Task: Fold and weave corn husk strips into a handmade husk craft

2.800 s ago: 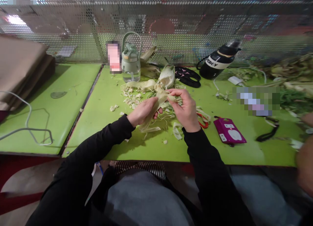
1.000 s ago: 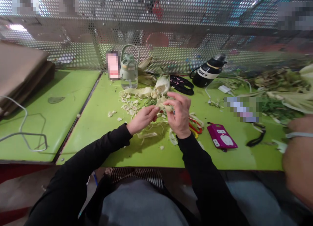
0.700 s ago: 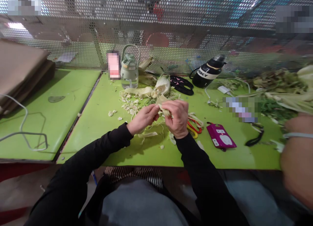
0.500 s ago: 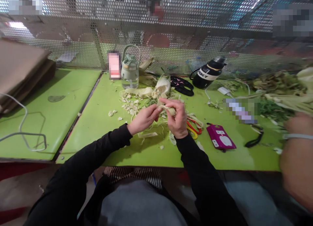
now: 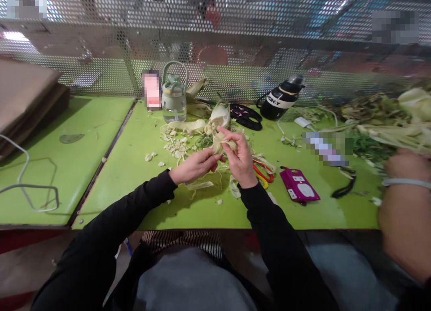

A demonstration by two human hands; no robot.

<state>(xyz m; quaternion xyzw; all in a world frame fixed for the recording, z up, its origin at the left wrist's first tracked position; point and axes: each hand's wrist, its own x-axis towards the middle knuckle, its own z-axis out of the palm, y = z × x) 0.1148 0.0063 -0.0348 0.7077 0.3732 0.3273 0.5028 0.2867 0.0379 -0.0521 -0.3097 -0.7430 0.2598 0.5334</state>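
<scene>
My left hand (image 5: 198, 164) pinches the lower end of a pale corn husk piece (image 5: 218, 145) between thumb and fingers. Opposite it, my right hand (image 5: 240, 160) grips the husk's upper right side with bent fingers. Both hands are close together above the table. Just behind them lies a bulbous bundle of husk (image 5: 221, 116), with a longer husk strip (image 5: 188, 127) to its left. Small husk scraps (image 5: 177, 147) are scattered left of my hands. Red and yellow loops (image 5: 264, 173), perhaps handles, lie partly under husk strips beside my right wrist.
Along the back stand a pale green bottle (image 5: 174, 98), a phone (image 5: 152, 91) and a black bottle (image 5: 281, 98). A purple pouch (image 5: 299, 185) lies at right. Another person's arm (image 5: 406, 208) rests near heaped husks (image 5: 387, 131). Cardboard (image 5: 27, 91) and a cable (image 5: 25, 167) occupy the left.
The husk between my hands has turned more upright and shows a broader face. My right fingers have shifted slightly on it. The whole view has slid a little, so things appear further left.
</scene>
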